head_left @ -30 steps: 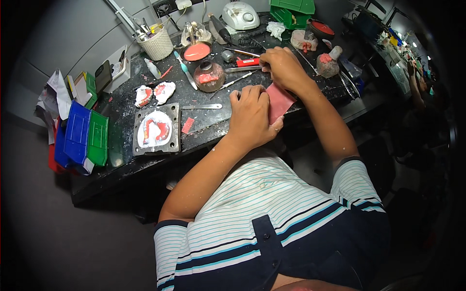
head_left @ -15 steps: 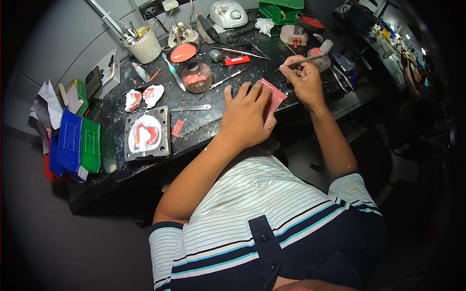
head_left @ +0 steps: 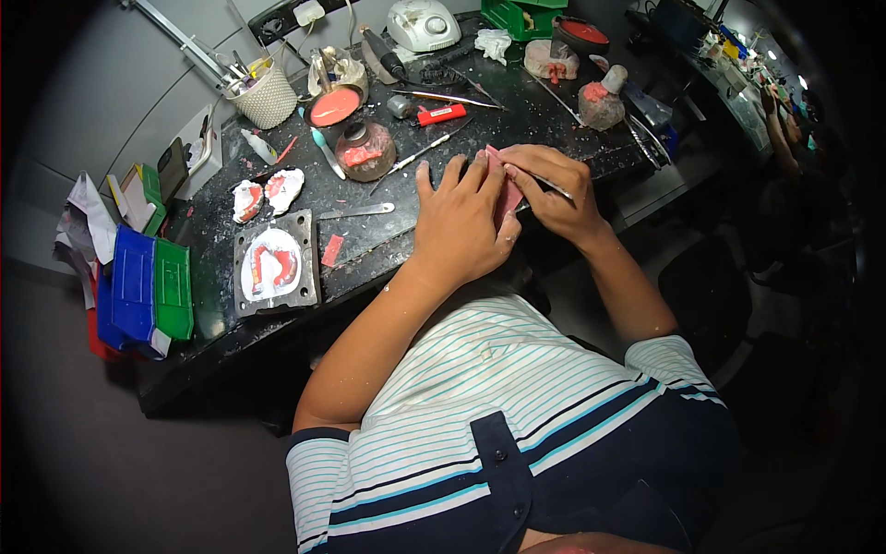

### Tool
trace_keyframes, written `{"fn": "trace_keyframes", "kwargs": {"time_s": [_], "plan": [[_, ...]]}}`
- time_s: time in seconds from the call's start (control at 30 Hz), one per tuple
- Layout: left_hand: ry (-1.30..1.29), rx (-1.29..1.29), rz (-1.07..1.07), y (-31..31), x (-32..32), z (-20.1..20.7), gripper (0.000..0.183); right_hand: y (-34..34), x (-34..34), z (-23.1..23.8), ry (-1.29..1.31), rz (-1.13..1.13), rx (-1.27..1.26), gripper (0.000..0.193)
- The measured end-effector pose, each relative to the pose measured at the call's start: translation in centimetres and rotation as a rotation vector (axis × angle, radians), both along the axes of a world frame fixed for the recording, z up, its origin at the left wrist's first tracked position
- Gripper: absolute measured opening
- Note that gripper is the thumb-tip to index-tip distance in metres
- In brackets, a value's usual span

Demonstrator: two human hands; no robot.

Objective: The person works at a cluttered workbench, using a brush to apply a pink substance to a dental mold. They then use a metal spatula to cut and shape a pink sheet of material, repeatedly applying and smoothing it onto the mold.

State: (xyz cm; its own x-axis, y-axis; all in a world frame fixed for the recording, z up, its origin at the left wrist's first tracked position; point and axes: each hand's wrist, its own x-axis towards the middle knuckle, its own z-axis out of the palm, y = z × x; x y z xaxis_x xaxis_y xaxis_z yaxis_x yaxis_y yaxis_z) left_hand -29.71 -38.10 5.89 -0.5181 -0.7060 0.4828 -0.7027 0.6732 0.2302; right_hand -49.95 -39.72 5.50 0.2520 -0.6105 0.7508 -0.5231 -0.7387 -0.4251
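Left hand [head_left: 464, 218] spread, grip unclenched, across the pink sheet [head_left: 509, 197]; right hand [head_left: 565, 192] grips a slim tool [head_left: 556, 190]! Sheet looks light, bendable: best pressed flat, near its edge.

Blue bin [head_left: 132, 286] beside green bin [head_left: 173, 288], white textured cup [head_left: 266, 100], perhaps another bench [head_left: 744, 113] far right

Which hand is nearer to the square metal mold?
Left. The left hand is to the mold's right, resting on the pink sheet; the right hand is farther right, beyond it, holding a slim tool.
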Motion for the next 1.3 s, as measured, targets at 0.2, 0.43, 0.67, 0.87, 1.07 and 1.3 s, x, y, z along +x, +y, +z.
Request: {"fn": "trace_keyframes", "kwargs": {"time_s": [0.2, 0.43, 0.67, 0.87, 1.07, 1.3], "plan": [[0.000, 0.011, 0.004, 0.0, 0.1, 0.0, 0.068, -0.2, 0.2, -0.2, 0.055, -0.020, -0.033, 0.022], [0.004, 0.015, 0.013, 0.1, -0.1, 0.1, 0.067, -0.2, 0.2, -0.2, 0.101, -0.024, -0.057, 0.021], [-0.023, -0.012, 0.033, 0.2, -0.3, 0.0, 0.066, 1.0, 0.2, 0.8, 0.113, -0.017, 0.019, 0.021], [-0.051, 0.011, 0.032, 0.1, -0.3, 0.0, 0.068, 1.9, -0.3, 1.0, 0.115, -0.031, 0.017, 0.022], [-0.072, -0.030, 0.054, 0.0, -0.6, -0.1, 0.073, 2.9, -0.7, 1.3, 0.131, -0.057, 0.013, 0.018], [-0.124, 0.028, 0.061, 0.1, -0.7, 0.2, 0.075, 4.3, -1.2, 1.8, 0.132, -0.077, 0.027, 0.016]]}}
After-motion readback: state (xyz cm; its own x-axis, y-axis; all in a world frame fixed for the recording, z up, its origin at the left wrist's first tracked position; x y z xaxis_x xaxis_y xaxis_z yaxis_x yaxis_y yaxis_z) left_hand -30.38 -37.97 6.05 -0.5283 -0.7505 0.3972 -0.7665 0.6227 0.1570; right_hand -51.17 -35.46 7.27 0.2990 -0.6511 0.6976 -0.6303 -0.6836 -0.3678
